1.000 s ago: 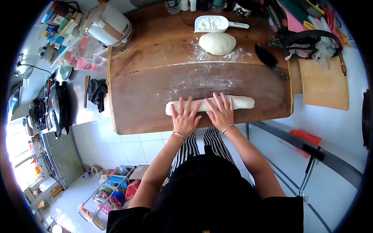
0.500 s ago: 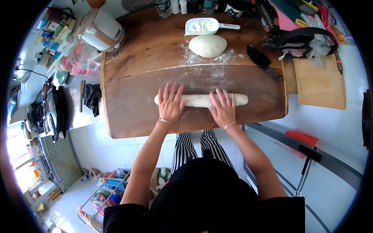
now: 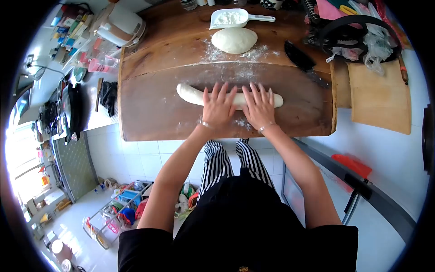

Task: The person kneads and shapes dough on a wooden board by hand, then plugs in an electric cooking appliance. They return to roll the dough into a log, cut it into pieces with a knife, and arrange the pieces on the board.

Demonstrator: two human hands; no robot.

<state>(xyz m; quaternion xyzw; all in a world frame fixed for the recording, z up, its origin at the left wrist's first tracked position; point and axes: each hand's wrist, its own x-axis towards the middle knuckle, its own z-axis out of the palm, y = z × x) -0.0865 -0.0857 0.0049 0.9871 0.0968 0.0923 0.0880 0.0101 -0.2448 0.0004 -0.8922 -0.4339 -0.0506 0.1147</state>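
Note:
A long roll of pale dough [image 3: 190, 94] lies across the wooden board [image 3: 149, 113], its left end bent slightly away from me. My left hand [image 3: 219, 105] rests flat on the middle of the roll with fingers spread. Just to its right, my right hand [image 3: 258, 105] presses on the roll the same way, palm down and fingers apart. The dough's right end sticks out past my right hand. Beyond the hands sits a rounded lump of dough [image 3: 234, 40], with loose flour scattered around it. Behind that lump is a white scoop [image 3: 229, 18] holding flour.
A black-bladed knife [image 3: 299, 55] lies on the board at the right. Past the right edge are a light wooden cutting board [image 3: 379, 97] and a black basket-like holder [image 3: 344, 38] with plastic bags. A white appliance [image 3: 120, 25] stands at the back left.
My left hand has moved right along the roll, closer to my right hand. The roll's left end now shows and curves away from me. The camera view has shifted slightly.

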